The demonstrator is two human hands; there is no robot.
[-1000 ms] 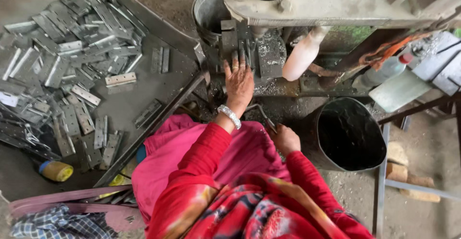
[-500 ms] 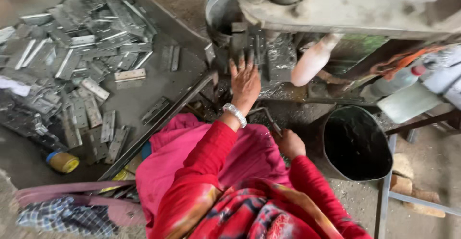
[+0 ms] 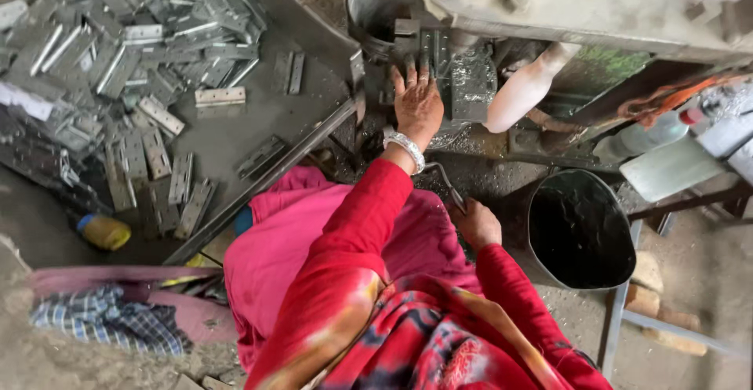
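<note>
At the top centre of the frame, the left hand (image 3: pixel 418 101) lies flat, fingers spread, pressing on a small metal plate (image 3: pixel 427 49) under the machine (image 3: pixel 596 2). The plate sits right at the fingertips, its long axis running up and away from the wrist, so the left hand is plainly the nearer one. Lower down, near the middle, the right hand (image 3: pixel 477 224) is curled shut around a thin metal rod (image 3: pixel 444 180) that slants up toward the left wrist and its bracelet (image 3: pixel 405 148). A black bucket (image 3: pixel 582 233) stands just right of that hand. Over in the upper left, a heap of grey hinges (image 3: pixel 118 61) covers the tray (image 3: pixel 259 135), well apart from both hands.
</note>
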